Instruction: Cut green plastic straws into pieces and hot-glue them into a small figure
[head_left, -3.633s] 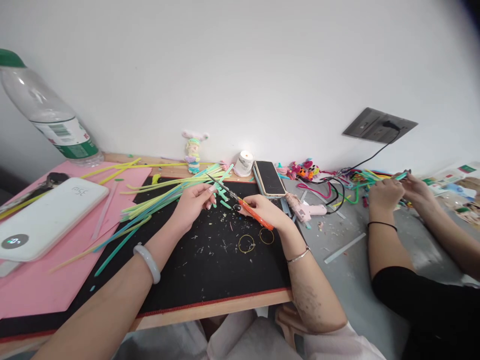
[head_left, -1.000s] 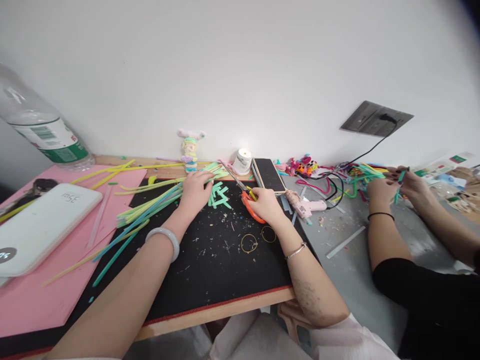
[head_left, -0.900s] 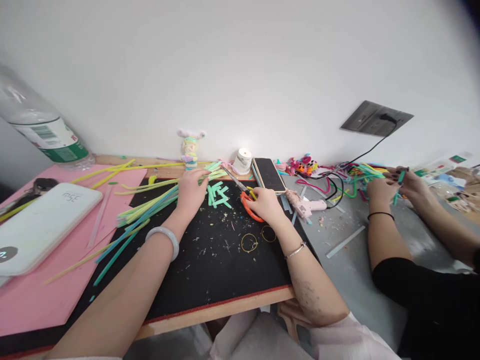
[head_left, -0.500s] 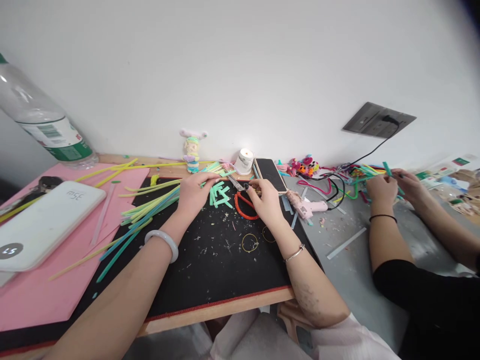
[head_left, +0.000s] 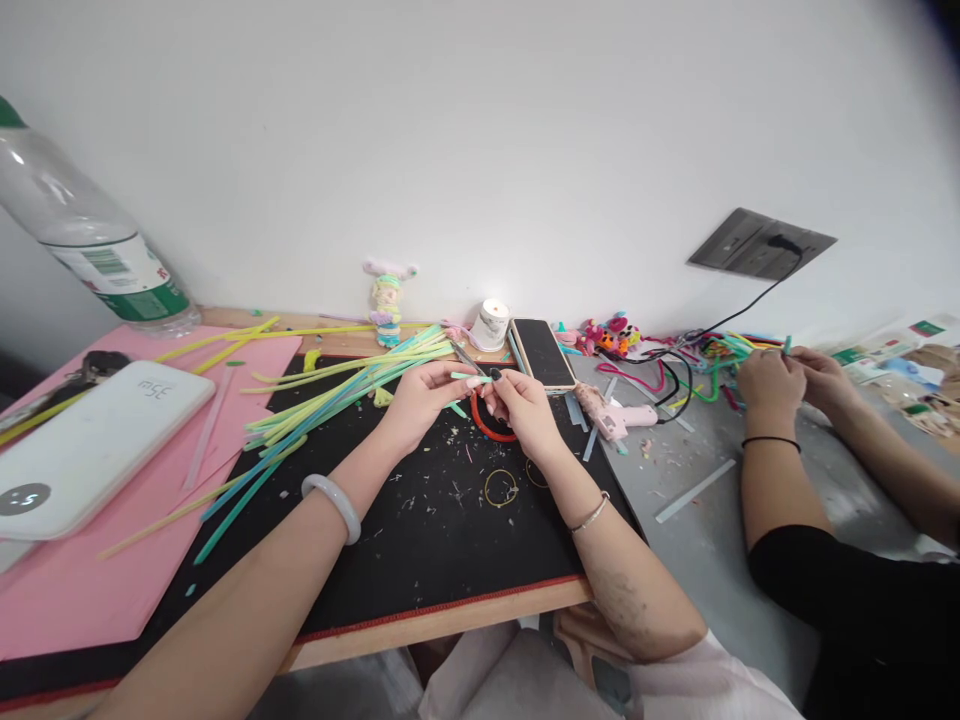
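My left hand (head_left: pixel 420 402) is closed, pinching a short light-green pipe cleaner piece (head_left: pixel 459 376) between thumb and fingertips. My right hand (head_left: pixel 525 410) meets it there, thumb and fingers closed on the other end of the piece. Beneath and beside my right hand are scissors, their blades (head_left: pixel 466 356) pointing up and left; whether that hand also grips them I cannot tell. A red-orange loop (head_left: pixel 491 428) shows below its fingers. Long green, yellow and blue pipe cleaners (head_left: pixel 330 400) lie left of my left hand. Short cut pieces behind that hand are mostly hidden.
On the black mat (head_left: pixel 420 540) lie scraps and a thin ring (head_left: pixel 500 488). A fuzzy doll (head_left: pixel 386 305), a white cup (head_left: pixel 492 325) and a phone (head_left: pixel 541 352) line the wall. Right of them are a glue gun (head_left: pixel 619 415) and a co-worker's hands (head_left: pixel 772 385). A power bank (head_left: pixel 105 450) lies left.
My hands have come together over the short pieces, the left moving right. A light-green pipe cleaner piece is now between both hands' fingertips. The scissors' blades sit slightly farther up and left.
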